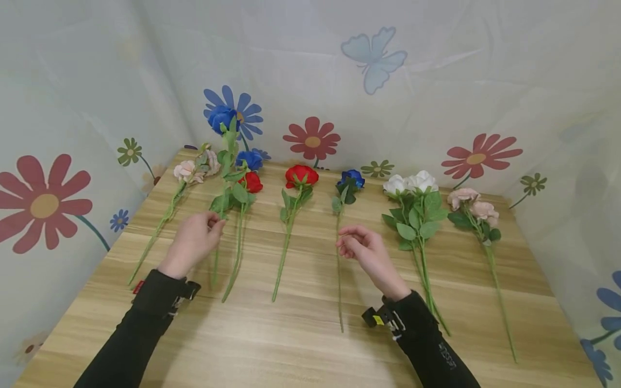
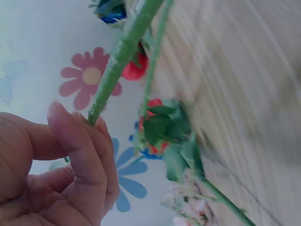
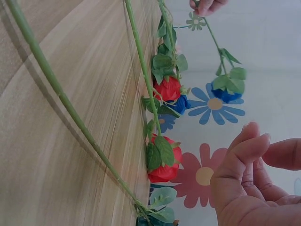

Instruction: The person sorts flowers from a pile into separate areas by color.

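My left hand (image 1: 194, 240) pinches the green stem (image 2: 120, 56) of a blue rose (image 1: 223, 119). That rose is raised off the table, bloom upward, as the right wrist view also shows. Behind it lie a red rose (image 1: 251, 182) and another blue bloom (image 1: 249, 160), partly covered by its leaves. My right hand (image 1: 371, 256) holds nothing; its fingers are loosely bent over the table. Nearest to it is the thin stem of a blue rose (image 1: 352, 179) lying on the wood. Between the hands lies a red rose (image 1: 301, 175).
Pale pink roses (image 1: 186, 171) lie at the table's left edge. To the right are a bunch of white roses (image 1: 421, 182) and a pink spray (image 1: 485, 212). A flower-printed curtain (image 1: 271, 70) hangs around the wooden table (image 1: 233, 345).
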Action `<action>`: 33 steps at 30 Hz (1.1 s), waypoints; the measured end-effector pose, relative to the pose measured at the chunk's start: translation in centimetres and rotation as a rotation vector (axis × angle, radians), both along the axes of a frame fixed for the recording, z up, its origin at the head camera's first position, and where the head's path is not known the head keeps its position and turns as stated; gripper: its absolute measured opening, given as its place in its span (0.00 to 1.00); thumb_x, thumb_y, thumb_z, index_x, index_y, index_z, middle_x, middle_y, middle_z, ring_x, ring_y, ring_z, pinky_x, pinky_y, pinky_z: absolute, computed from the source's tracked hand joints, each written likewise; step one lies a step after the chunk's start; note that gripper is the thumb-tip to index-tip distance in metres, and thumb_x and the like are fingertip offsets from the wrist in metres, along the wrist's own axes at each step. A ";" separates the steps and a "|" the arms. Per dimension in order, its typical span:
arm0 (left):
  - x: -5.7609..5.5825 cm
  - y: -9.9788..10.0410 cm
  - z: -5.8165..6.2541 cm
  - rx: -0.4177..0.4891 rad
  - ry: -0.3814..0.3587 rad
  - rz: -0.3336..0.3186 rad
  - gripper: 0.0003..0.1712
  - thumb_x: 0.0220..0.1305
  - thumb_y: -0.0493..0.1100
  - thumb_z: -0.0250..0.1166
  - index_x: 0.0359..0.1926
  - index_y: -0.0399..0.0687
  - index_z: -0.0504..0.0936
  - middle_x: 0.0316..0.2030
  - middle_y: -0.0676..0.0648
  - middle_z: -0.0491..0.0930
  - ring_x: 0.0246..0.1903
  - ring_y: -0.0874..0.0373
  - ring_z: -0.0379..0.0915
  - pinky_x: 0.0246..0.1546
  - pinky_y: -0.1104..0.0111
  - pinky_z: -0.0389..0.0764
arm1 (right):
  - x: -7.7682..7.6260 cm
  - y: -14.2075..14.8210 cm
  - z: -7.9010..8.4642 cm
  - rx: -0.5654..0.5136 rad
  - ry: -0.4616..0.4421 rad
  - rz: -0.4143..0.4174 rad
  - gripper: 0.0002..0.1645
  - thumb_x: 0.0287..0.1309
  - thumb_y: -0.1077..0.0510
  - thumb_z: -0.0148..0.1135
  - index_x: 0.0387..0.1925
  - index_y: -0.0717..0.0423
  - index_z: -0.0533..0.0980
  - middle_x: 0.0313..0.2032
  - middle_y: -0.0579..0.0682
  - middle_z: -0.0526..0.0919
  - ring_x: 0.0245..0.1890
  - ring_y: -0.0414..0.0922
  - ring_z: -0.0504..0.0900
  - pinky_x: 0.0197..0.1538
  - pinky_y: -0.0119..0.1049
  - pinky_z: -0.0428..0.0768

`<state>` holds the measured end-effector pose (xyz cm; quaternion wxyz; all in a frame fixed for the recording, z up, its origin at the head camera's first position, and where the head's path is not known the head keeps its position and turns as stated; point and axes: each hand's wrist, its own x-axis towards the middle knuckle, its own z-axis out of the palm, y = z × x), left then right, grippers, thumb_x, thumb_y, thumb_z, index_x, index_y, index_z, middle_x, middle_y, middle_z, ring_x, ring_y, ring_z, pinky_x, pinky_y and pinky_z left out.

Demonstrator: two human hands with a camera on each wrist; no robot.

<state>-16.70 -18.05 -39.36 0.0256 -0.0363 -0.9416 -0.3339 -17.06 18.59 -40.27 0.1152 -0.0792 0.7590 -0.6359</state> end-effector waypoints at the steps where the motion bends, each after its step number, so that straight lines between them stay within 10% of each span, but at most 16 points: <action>1: 0.0 0.2 0.1 0.005 0.008 -0.005 0.15 0.75 0.39 0.55 0.46 0.28 0.81 0.31 0.39 0.83 0.22 0.57 0.75 0.28 0.67 0.73 | 0.0 0.0 0.0 0.000 0.003 -0.001 0.16 0.73 0.64 0.48 0.55 0.69 0.72 0.39 0.53 0.83 0.33 0.38 0.81 0.40 0.31 0.81; 17: 0.1 4.5 1.3 0.227 -0.075 -0.125 0.13 0.76 0.41 0.56 0.49 0.35 0.80 0.38 0.35 0.82 0.26 0.50 0.84 0.27 0.67 0.80 | 0.4 -0.4 -0.2 0.002 -0.007 0.023 0.16 0.73 0.64 0.48 0.55 0.68 0.73 0.37 0.48 0.83 0.33 0.36 0.80 0.41 0.31 0.81; 33: -0.9 11.2 1.7 0.488 -0.164 -0.298 0.13 0.77 0.42 0.56 0.50 0.35 0.79 0.38 0.35 0.80 0.33 0.41 0.84 0.41 0.49 0.86 | 2.0 -1.2 -0.8 0.119 0.007 0.253 0.21 0.74 0.62 0.49 0.61 0.72 0.70 0.49 0.70 0.81 0.45 0.52 0.85 0.50 0.44 0.85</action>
